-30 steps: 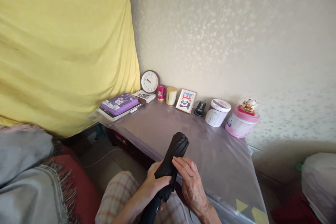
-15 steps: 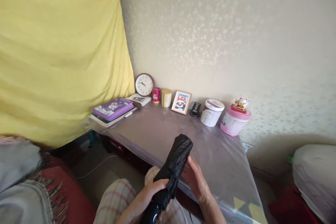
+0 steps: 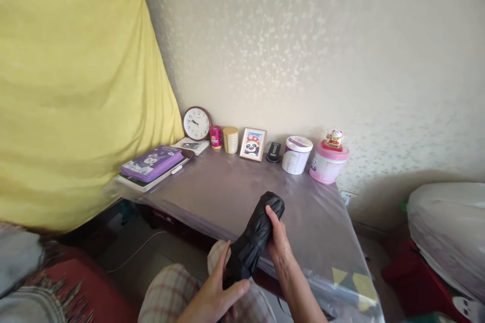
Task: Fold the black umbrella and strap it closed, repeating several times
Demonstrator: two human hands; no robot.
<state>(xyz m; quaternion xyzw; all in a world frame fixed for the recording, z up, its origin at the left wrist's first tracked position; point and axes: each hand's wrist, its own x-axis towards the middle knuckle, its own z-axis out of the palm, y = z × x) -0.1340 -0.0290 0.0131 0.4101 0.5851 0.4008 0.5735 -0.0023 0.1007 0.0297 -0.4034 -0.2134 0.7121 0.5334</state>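
A black folded umbrella [image 3: 254,237] slants up over the near edge of the table, its cloth furled. My right hand [image 3: 277,237] grips its upper part from the right, thumb lying on the cloth. Around the lower end is my left hand [image 3: 215,292], thumb and forefinger spread to either side of the cloth. That hand covers the umbrella's handle, and its other fingers are mostly hidden. My knees in checked trousers [image 3: 166,290] are below the umbrella.
Along the wall on the table [image 3: 212,186] stand a clock [image 3: 197,123], a picture frame [image 3: 252,144], a white tub [image 3: 297,155] and a pink-lidded tub [image 3: 329,164] bearing a cat figurine [image 3: 334,140]. A purple case [image 3: 151,163] lies at left.
My right hand has closed on the umbrella's upper part. My left hand has loosened and spread its thumb and forefinger, now covering the handle. The view has shifted slightly right.
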